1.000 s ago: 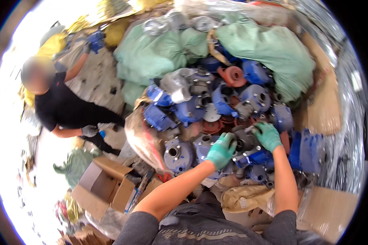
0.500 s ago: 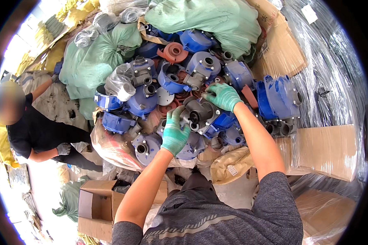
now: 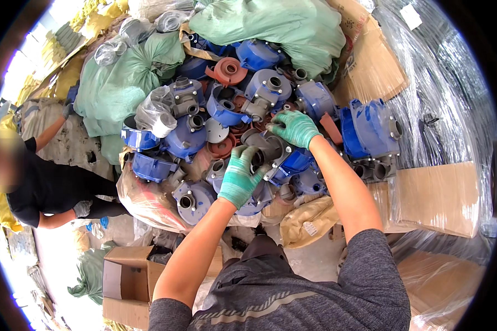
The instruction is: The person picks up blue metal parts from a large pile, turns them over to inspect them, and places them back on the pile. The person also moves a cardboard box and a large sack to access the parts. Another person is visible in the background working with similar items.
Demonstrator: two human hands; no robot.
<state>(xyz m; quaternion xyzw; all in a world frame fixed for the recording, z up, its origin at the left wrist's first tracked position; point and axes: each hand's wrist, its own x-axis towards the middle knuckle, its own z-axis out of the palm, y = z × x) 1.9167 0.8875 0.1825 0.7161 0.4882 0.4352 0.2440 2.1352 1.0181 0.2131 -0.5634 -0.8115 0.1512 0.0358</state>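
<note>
A blue housing with a grey pipe fitting [image 3: 266, 142] bolted to it lies between my gloved hands, tilted on the pile. My left hand [image 3: 241, 179], in a green knit glove, closes round the near-left end of the grey pipe, its thumb by the open mouth. From the right, my right hand [image 3: 295, 129] reaches over the far side of the same piece with bent fingers, partly hidden. Its blue part [image 3: 290, 165] shows below that hand. Close to my left hand sits another grey-blue housing [image 3: 193, 202] with a round port.
Several more blue housings [image 3: 185, 138] and reddish-brown round parts [image 3: 226, 71] fill the pile. Green sacks [image 3: 116, 85] lie behind, and wrapped cartons [image 3: 436, 196] stand at right. An open carton [image 3: 128, 281] is at lower left. At far left stands another person [image 3: 49, 185].
My left hand has moved slightly right, onto the mouth of the grey pipe. My right hand stays on the same piece. The view has shifted a little.
</note>
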